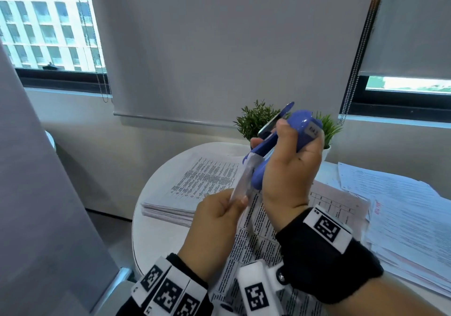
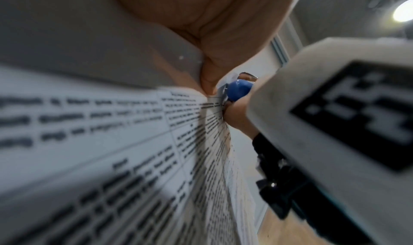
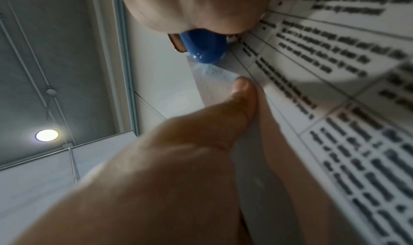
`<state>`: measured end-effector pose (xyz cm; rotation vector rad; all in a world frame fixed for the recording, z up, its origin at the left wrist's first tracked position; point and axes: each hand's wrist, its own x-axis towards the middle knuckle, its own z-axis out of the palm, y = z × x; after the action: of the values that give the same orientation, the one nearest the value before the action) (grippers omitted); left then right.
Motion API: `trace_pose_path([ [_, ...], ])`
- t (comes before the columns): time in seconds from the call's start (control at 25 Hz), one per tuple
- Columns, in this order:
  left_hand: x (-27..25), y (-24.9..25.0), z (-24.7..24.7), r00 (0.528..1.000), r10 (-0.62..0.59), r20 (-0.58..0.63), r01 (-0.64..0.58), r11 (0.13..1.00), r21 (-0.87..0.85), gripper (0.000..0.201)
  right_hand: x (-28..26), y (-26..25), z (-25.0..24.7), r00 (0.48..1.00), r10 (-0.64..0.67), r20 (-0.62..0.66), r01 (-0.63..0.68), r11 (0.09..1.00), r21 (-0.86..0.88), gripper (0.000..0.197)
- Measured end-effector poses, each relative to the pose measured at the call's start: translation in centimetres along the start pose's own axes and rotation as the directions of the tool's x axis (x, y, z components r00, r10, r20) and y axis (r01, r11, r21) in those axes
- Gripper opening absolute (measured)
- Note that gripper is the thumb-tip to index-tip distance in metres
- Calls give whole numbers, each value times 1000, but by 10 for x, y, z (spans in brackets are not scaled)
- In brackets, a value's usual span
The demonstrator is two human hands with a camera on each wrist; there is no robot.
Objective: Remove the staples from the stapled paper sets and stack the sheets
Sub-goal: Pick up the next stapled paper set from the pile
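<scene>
My right hand (image 1: 271, 136) grips a blue staple remover (image 1: 302, 127), raised above the table with its nose pointing down and left. The nose meets the top corner of a stapled paper set (image 1: 258, 230) printed with tabled text. My left hand (image 1: 240, 202) pinches that corner just below the tool, thumb on the near side. In the right wrist view the blue staple remover (image 3: 203, 49) touches the paper set (image 3: 335, 107) right above my left thumb (image 3: 243, 89). In the left wrist view the staple remover (image 2: 239, 91) shows past the paper set (image 2: 111, 142). The staple itself is hidden.
A neat stack of printed sheets (image 1: 185, 186) lies on the round white table (image 1: 156, 237) at the left. A loose, messy pile of papers (image 1: 402, 213) spreads over the right side. A small potted plant (image 1: 258, 120) stands at the table's back, before the window blinds.
</scene>
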<state>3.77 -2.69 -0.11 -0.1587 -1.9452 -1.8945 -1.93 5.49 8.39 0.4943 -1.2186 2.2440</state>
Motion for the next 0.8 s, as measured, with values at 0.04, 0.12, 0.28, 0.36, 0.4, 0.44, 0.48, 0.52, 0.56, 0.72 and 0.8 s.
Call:
trace_pose_path([
  [0.04,-1,0,1,1000,22,-4,-22,999,46,50,0,0,0,1000,20,10,-20,1000,-18,14],
  [0.12,-4,3,2,997,76,-20,-71,979,190,42,2,-1,1,999,26,24,-25,998,-56,28],
  [0.28,-10,10,5,994,110,-15,-98,932,349,45,4,0,4,999,26,27,-24,996,-86,39],
  [0.36,-9,6,4,994,104,-8,-95,931,352,43,5,2,3,999,39,1,-39,993,-108,28],
  [0.4,-10,5,4,995,97,-4,-90,937,337,40,4,3,2,999,46,-12,-47,993,-113,24],
  [0.44,-12,1,2,997,78,9,-77,951,300,35,5,3,2,998,52,-27,-55,992,-115,22],
  [0.48,-14,-6,-2,998,49,31,-55,967,248,27,6,3,1,998,53,-39,-58,992,-115,21],
  [0.52,-19,-13,-6,998,-1,59,-11,980,197,15,8,2,1,998,48,-52,-53,992,-112,21],
  [0.56,-24,-22,-12,993,-81,88,68,987,143,8,12,1,1,997,39,-61,-45,993,-108,22],
  [0.72,-46,-47,-31,965,-260,-31,258,926,274,12,30,-3,-4,998,39,-52,-44,994,-97,28],
  [0.8,-50,-44,-40,950,-258,-178,307,875,373,11,37,-4,-8,997,71,3,-71,992,-101,28],
])
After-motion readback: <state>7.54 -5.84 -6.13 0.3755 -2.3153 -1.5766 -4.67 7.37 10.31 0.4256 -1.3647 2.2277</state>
